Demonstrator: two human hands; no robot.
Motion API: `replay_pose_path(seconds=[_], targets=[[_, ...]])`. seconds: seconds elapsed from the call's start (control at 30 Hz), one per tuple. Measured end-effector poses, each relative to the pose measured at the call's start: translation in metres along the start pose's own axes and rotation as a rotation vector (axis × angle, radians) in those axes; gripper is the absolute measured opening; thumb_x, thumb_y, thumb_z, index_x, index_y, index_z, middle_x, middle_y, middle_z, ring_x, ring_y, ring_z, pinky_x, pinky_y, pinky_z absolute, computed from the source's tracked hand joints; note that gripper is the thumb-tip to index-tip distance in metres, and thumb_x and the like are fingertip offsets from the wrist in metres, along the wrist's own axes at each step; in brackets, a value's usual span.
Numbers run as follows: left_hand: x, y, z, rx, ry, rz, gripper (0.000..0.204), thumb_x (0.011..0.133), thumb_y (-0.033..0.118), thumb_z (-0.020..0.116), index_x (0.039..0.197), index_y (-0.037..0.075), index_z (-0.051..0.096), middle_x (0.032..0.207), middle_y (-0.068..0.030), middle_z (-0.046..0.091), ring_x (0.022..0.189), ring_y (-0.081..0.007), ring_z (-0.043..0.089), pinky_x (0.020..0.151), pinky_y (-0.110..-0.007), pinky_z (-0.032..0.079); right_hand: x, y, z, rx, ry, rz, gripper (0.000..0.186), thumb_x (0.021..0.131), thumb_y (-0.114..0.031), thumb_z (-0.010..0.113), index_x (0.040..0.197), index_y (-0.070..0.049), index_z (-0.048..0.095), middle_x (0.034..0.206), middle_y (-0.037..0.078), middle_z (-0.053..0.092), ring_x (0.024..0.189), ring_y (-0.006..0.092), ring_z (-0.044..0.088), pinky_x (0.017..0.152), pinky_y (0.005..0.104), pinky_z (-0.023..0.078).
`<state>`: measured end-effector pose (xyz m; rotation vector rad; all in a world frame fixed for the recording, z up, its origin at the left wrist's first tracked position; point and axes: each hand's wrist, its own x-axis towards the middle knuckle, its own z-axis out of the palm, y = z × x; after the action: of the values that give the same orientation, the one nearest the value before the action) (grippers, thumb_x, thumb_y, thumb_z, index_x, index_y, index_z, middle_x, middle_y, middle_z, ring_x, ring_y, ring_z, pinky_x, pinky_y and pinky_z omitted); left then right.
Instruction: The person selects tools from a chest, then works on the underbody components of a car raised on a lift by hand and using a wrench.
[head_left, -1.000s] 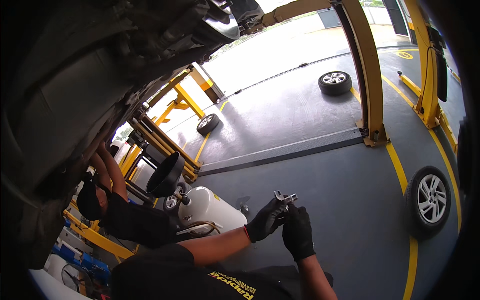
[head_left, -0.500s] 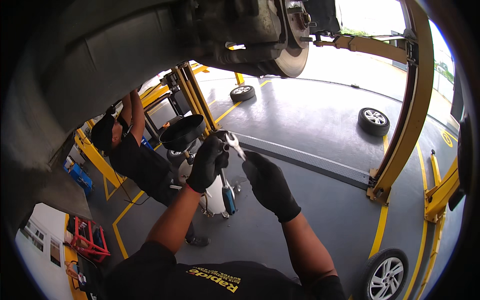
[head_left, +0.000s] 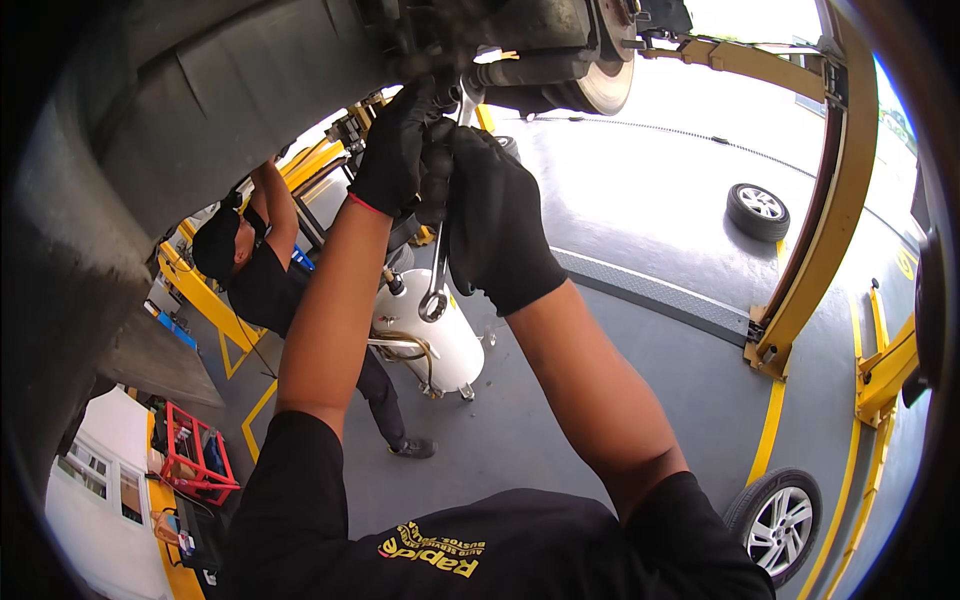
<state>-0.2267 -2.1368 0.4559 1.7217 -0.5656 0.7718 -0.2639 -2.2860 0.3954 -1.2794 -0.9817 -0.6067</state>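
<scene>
R hand, black-gloved, is closed round the mid-shaft of a chrome combo wrench; ring end hangs free below, upper end is up by the car's underside. L hand, same glove, is raised right beside it w/ fingers curled; can't tell if it has hold of anything, b/c the grip is hidden.

Just above/right of the hands: a dark rod-like part leading twd the bare brake disc. Done, as far as shows: car's up overhead, no wheel on this corner, wrench up at the underside. Seems mid-job: whatever the wrench is on is covered, so can't tell if it's seated or if anything's loose. No part looks detached here, so undoing/tightening is prob. unfinished.

Further out: white tank below the hands, co-worker to the L, arms up under the car too. One wheel lies flat near the yellow lift post, another at lower R; neither's mounted.
</scene>
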Motion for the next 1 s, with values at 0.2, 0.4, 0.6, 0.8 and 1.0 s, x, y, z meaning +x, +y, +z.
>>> replay_pose_path(seconds=[0.2, 0.4, 0.6, 0.8, 1.0], targets=[[0.016, -0.013, -0.018, -0.110, -0.193, -0.358, 0.057, 0.092, 0.071, 0.045, 0.060, 0.024, 0.041, 0.041, 0.0072, 0.028, 0.027, -0.0097, 0.018, 0.028, -0.027, 0.017, 0.016, 0.002, 0.034, 0.803, 0.137, 0.193, 0.019, 0.101, -0.012, 0.037, 0.100, -0.005, 0.055, 0.074, -0.002, 0.044, 0.060, 0.0105, 0.042, 0.055, 0.0262, 0.038], [0.023, -0.009, -0.025, -0.340, -0.301, -0.621, 0.056, 0.093, 0.071, 0.044, 0.063, 0.023, 0.044, 0.042, 0.0069, 0.028, 0.028, -0.0080, 0.020, 0.029, -0.024, 0.015, 0.022, 0.010, 0.028, 1.598, -0.055, 0.467, 0.018, 0.102, -0.018, 0.038, 0.097, -0.008, 0.053, 0.073, -0.002, 0.043, 0.060, 0.0104, 0.041, 0.053, 0.0263, 0.035], [0.022, 0.001, -0.005, -0.117, -0.097, -0.362, 0.047, 0.099, 0.060, 0.044, 0.084, 0.017, 0.055, 0.054, 0.0045, 0.043, 0.033, -0.0081, 0.033, 0.031, -0.025, 0.023, 0.014, -0.005, 0.017, 0.945, -0.048, 0.321, 0.020, 0.102, -0.019, 0.037, 0.099, -0.008, 0.053, 0.077, 0.000, 0.046, 0.066, 0.0118, 0.045, 0.059, 0.0280, 0.040], [0.035, 0.035, -0.011, 0.069, -0.185, -0.255, 0.035, 0.102, 0.041, 0.052, 0.098, 0.008, 0.063, 0.070, 0.0020, 0.054, 0.056, -0.0069, 0.048, 0.053, -0.024, 0.041, 0.022, 0.012, 0.011, 1.265, -0.084, 0.504, 0.024, 0.103, -0.023, 0.037, 0.105, -0.008, 0.055, 0.082, 0.002, 0.052, 0.073, 0.0159, 0.054, 0.067, 0.0336, 0.050], [0.051, 0.041, -0.017, 0.043, -0.387, -0.434, 0.026, 0.102, 0.039, 0.053, 0.095, 0.014, 0.058, 0.070, 0.0031, 0.054, 0.049, -0.0071, 0.044, 0.047, -0.023, 0.036, 0.022, 0.012, 0.011, 1.277, -0.115, 0.500, 0.026, 0.104, -0.022, 0.034, 0.106, -0.005, 0.055, 0.083, 0.004, 0.055, 0.071, 0.0181, 0.058, 0.066, 0.0363, 0.053]])
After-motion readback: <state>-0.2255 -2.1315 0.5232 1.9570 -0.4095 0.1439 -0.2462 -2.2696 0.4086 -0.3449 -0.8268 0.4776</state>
